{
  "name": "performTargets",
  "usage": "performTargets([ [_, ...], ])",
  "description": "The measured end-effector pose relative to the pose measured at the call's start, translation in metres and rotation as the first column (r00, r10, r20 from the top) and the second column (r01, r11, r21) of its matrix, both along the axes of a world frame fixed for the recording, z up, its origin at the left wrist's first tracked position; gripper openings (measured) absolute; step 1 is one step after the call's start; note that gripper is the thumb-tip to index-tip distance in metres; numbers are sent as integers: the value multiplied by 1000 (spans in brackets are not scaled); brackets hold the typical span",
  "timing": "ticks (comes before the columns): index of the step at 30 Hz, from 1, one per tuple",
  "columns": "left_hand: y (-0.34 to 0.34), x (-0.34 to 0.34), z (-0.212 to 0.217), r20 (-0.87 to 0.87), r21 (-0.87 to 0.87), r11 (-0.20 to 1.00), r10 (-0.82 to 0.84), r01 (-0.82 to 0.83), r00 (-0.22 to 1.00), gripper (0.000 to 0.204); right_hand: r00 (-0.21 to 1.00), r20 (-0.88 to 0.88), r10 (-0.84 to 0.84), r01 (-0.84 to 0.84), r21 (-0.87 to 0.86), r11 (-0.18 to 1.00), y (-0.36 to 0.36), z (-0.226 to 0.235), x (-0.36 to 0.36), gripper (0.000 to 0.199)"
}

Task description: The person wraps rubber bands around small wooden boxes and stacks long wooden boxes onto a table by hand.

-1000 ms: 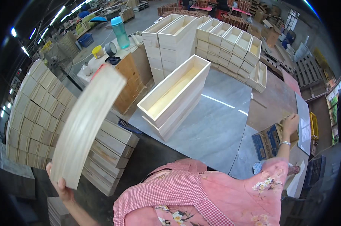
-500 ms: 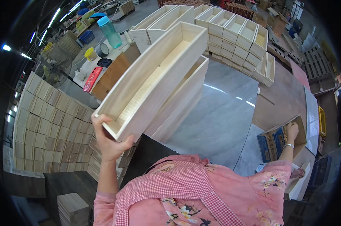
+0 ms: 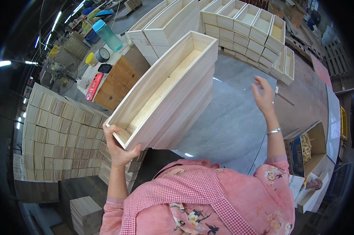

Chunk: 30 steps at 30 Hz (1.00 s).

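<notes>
Left hand (image 3: 120,150) grips near end of box (image 3: 161,92); thumb on outer side, fingers over the near-left corner. Box sits atop stack (image 3: 190,117), left part of grey table (image 3: 232,129), open side up. Right hand (image 3: 264,96) above table, right of stack, fingers loosely parted. Near right: carton (image 3: 317,147) holding sticks (image 3: 306,148). Far left: bottle (image 3: 107,35).

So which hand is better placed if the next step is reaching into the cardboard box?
Right, most likely: the right hand looks empty and hangs over the grey tabletop, nearer the cardboard box. The left hand is farther off and grips the near end of the top wooden box.
</notes>
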<state>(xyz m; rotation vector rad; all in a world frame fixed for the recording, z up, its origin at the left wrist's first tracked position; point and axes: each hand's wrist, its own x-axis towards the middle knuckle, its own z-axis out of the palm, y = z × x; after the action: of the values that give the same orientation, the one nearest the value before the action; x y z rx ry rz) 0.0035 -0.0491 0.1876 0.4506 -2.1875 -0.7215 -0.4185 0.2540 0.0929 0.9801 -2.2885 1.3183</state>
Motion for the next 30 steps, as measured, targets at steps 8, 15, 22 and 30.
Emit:
performTargets([
  [8, 12, -8, 5, -45, 268, 963, 49, -35, 998, 107, 918, 95, 385, -384, -28, 923, -112, 34, -3, 52],
  [15, 31, 19, -26, 7, 587, 805, 101, -86, 995, 120, 809, 331, 486, -555, 159, 816, -138, 61, -29, 46],
  [22, 34, 12, -29, 268, 610, 744, 132, -274, 954, 93, 711, 393, 582, -674, 148, 723, -146, 57, -55, 41],
  [30, 26, 8, -19, 328, 465, 828, 167, -313, 930, 89, 724, 367, 584, -656, 104, 748, -157, 53, -60, 38],
])
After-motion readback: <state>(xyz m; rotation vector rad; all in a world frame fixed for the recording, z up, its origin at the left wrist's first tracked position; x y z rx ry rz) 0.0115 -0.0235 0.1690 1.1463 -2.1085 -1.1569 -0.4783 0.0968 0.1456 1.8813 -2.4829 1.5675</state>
